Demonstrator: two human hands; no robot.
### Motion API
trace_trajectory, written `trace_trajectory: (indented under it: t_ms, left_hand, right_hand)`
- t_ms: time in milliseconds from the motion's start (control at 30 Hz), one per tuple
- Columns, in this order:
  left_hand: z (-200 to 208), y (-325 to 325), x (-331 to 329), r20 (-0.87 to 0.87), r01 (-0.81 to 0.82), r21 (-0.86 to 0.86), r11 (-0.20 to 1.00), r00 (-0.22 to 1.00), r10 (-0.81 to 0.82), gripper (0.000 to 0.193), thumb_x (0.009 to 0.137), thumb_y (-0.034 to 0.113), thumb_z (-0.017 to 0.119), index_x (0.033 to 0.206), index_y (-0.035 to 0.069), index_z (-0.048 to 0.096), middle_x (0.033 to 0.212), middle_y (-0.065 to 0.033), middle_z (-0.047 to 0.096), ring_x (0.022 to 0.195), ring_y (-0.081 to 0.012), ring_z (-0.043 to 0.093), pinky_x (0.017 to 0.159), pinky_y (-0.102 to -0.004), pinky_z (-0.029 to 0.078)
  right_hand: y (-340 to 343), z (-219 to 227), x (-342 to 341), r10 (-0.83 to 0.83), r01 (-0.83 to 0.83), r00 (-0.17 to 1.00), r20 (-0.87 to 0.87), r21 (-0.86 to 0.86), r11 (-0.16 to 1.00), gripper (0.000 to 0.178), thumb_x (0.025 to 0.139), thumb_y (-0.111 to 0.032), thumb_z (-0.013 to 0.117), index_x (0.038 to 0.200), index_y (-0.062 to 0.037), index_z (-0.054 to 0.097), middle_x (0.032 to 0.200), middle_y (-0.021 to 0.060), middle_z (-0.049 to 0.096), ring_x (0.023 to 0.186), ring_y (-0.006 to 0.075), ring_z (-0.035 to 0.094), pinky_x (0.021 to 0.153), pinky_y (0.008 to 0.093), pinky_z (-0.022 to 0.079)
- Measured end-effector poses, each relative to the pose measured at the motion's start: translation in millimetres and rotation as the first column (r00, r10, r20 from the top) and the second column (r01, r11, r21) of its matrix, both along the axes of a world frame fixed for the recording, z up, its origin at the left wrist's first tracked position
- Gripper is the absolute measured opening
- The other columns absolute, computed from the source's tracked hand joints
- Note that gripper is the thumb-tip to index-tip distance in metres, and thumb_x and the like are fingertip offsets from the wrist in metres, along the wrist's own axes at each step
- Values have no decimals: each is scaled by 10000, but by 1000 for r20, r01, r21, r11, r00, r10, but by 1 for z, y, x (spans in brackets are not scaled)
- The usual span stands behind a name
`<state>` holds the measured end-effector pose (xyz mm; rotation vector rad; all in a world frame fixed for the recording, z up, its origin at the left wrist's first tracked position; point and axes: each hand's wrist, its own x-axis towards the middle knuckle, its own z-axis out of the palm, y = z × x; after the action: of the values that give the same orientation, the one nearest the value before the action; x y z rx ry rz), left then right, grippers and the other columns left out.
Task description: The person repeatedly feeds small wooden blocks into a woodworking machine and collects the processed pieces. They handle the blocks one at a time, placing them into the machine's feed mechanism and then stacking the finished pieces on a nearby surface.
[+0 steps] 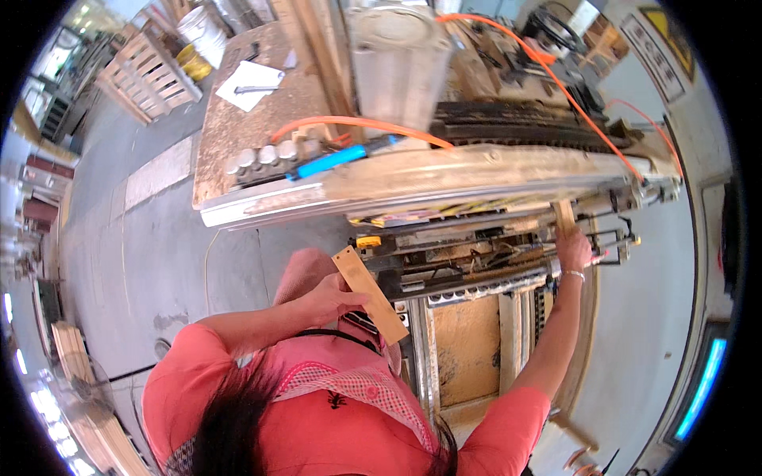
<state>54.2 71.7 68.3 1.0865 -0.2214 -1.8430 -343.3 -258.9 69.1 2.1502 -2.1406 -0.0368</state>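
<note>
My left hand grips a flat wooden strip with small holes at its upper end, held at a slant in front of my body. My right arm reaches out to the machine. At its right side my right hand is closed on another wooden strip, whose far end goes in under the machine's long beam. Dark rails and rods run below that beam, between my hands. A yellow block sits at the rails' left end, just above the strip in my left hand.
A worktable behind the beam bears white paper, a blue tool and several pale cylinders. Orange hoses loop over the machine. A dusty panel lies below the rails. A lit screen stands right.
</note>
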Motion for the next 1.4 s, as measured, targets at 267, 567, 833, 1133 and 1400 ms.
trace_trajectory:
  t_ms: [267, 567, 833, 1133, 1400]
  left_hand:
    - [-53, 13, 117, 249, -304, 6, 953, 923, 293, 374, 870, 102, 587, 1227, 90, 474, 1112, -50, 582, 977, -220, 597, 866, -390, 506]
    - [-155, -80, 297, 625, -381, -67, 922, 704, 337, 311, 882, 127, 558, 1186, 60, 547, 812, 12, 574, 667, -71, 519, 571, -233, 432]
    - [-250, -170, 366, 737, -437, -80, 896, 579, 348, 283, 845, 106, 606, 1113, 16, 606, 734, -6, 600, 569, -81, 527, 489, -247, 426]
    - [-295, -200, 350, 909, -316, -38, 948, 382, 164, 304, 795, 162, 567, 1082, 104, 646, 867, -94, 685, 791, -211, 661, 696, -345, 510]
    - [-307, -196, 353, 963, -244, -15, 970, 259, 80, 324, 826, 188, 498, 1111, 74, 600, 939, -181, 651, 866, -334, 637, 726, -415, 500]
  right_hand:
    - [-7, -10, 3, -43, 45, 996, -73, 18, 999, 481, 792, -501, 594, 919, -37, 595, 882, 216, 638, 869, 378, 615, 743, 486, 491]
    - [77, -4, 21, -73, 63, 997, -37, -220, 973, 566, 763, -297, 688, 1230, -38, 501, 1112, 207, 590, 983, 378, 573, 826, 452, 464]
    - [216, 6, 53, -115, 110, 993, 38, 114, 987, 374, 735, -209, 701, 1051, -26, 621, 952, 175, 642, 856, 351, 611, 712, 447, 471]
    - [308, 16, 57, -326, 301, 935, 136, 178, 937, 315, 712, -220, 718, 948, -26, 640, 845, 154, 670, 805, 314, 646, 682, 398, 497]
    - [326, 30, 83, -402, 362, 895, 192, 213, 908, 290, 712, -226, 699, 932, -43, 648, 782, 156, 668, 742, 291, 657, 687, 378, 505]
